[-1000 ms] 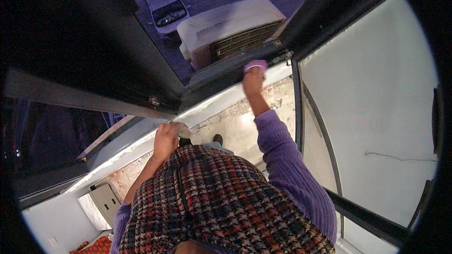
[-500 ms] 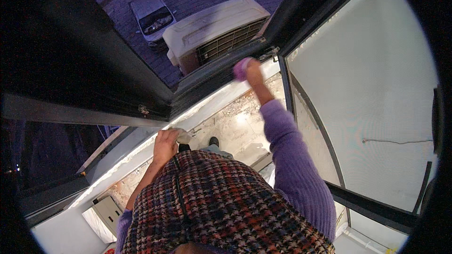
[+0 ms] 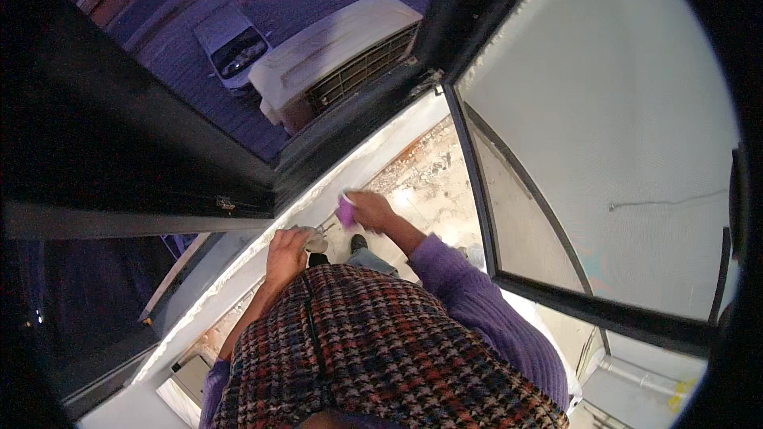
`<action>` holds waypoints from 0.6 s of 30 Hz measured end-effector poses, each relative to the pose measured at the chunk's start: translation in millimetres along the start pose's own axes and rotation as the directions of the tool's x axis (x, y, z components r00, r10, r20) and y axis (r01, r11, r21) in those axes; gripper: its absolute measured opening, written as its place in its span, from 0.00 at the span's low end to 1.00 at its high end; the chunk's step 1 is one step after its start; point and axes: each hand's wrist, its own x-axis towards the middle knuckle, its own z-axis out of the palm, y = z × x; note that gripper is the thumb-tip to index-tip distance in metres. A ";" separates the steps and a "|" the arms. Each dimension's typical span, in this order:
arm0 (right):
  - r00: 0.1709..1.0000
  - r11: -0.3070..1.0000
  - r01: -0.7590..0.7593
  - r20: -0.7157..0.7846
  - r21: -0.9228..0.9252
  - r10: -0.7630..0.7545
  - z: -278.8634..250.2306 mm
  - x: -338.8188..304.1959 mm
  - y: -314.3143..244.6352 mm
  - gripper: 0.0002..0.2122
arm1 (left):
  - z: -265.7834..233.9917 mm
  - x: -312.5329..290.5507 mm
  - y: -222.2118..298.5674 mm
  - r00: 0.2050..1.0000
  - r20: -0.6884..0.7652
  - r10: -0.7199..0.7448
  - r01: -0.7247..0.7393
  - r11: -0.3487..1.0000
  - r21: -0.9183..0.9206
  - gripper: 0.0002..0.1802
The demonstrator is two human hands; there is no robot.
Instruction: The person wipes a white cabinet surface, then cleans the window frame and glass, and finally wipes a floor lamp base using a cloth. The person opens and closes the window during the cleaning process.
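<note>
My right hand (image 3: 372,211) is closed around a small purple thing (image 3: 345,212) with a whitish edge; motion blur hides its exact kind. It is in front of me, just inside the white window sill (image 3: 381,140). My left hand (image 3: 284,256) lies at the near part of the sill, its fingers bent around a crumpled greyish-white piece (image 3: 316,240), which looks like a cloth or thin plastic. Beyond the sill runs the dark window frame (image 3: 338,123).
An air-conditioner outdoor unit (image 3: 330,52) sits just outside, with a parked car (image 3: 230,52) on the paving far below. At right stands an opened window sash (image 3: 604,143) with a dark frame. My shoe (image 3: 358,243) shows on the light, stained floor (image 3: 433,183).
My right hand has come back from the far window frame toward me and left, still with the purple thing. My left hand stays at the sill. The view has shifted slightly.
</note>
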 end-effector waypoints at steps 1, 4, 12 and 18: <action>0.994 0.993 -0.108 -0.004 -0.039 0.108 18.6 -35.4 33.5 0.15 | -4.4 10.1 8.3 0.999 0.017 0.032 -0.032 0.999 -0.024 0.30; 0.860 0.871 -0.491 0.161 0.007 0.484 58.4 -142.0 97.5 0.13 | -12.7 17.1 13.0 0.995 0.055 0.083 -0.079 0.995 -0.063 0.29; 0.218 0.453 -0.603 -0.411 0.656 0.885 -10.5 -442.1 111.0 0.14 | -17.3 -2.2 4.9 0.984 0.107 0.140 -0.122 0.980 -0.159 0.27; 0.364 0.674 -0.351 -0.568 0.650 0.738 -71.8 -434.1 59.6 0.09 | -28.4 -26.5 7.2 0.976 0.163 0.146 -0.119 0.979 -0.163 0.26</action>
